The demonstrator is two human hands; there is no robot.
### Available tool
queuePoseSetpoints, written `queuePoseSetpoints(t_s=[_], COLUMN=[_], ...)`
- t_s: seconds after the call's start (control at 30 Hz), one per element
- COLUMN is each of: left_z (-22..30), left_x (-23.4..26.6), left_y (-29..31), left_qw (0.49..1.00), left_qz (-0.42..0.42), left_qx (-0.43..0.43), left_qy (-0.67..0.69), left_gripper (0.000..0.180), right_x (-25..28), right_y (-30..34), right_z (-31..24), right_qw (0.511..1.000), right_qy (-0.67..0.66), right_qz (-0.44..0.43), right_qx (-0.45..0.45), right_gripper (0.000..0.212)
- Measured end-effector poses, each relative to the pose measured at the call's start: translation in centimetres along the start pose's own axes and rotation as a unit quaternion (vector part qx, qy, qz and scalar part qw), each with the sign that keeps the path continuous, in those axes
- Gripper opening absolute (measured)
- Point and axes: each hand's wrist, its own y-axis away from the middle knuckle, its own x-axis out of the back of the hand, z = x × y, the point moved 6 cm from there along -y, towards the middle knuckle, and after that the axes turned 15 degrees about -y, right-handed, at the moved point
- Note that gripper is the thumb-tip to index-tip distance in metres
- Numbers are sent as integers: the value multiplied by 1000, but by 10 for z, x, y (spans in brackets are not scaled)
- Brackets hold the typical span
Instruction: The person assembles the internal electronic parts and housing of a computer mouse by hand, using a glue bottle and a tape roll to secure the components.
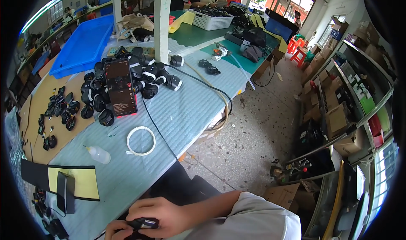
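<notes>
Nearer the wearer than the round, smooth coil (141,128), right hand (165,216) and left hand (116,231) curl closed around a glossy black part (146,224).

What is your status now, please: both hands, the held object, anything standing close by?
Right hand gripping small black object; left hand against it, cut by frame. Object partly hidden by fingers. Black box nearby, left.

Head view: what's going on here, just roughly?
A person's right hand holds a small black item near the table's edge. The left hand is right beside it, partly cut off by the picture's lower edge, so its grip is unclear. Farther up the table, a phone stands tilted before a pile of black pieces; a squeeze bottle lies nearer.
</notes>
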Motion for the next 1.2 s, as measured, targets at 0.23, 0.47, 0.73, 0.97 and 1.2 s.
queuePoseSetpoints(t_s=[0.23, 0.47, 0.73, 0.97, 1.2], left_z=[-6, -20, -18, -34, -39], left_x=[-3, -33, -52, -58, -56], left_y=[20, 15, -3, 14, 20], left_qw=[995, 993, 996, 991, 982], left_qz=[91, 62, 57, 28, 46], left_qx=[29, 95, 61, 23, 108], left_qy=[23, 40, 20, 129, 146], left_gripper=[32, 25, 18, 32, 50], right_x=[-13, -5, -3, -14, -18], right_y=[-6, -15, -20, -18, -18], right_z=[2, -13, -17, -9, -10], right_qw=[999, 994, 969, 981, 979], right_qy=[-38, 35, 231, 154, 154], right_qz=[-32, -1, -35, -114, -124], right_qx=[8, 103, 77, 24, 50], right_gripper=[34, 18, 14, 15, 17])
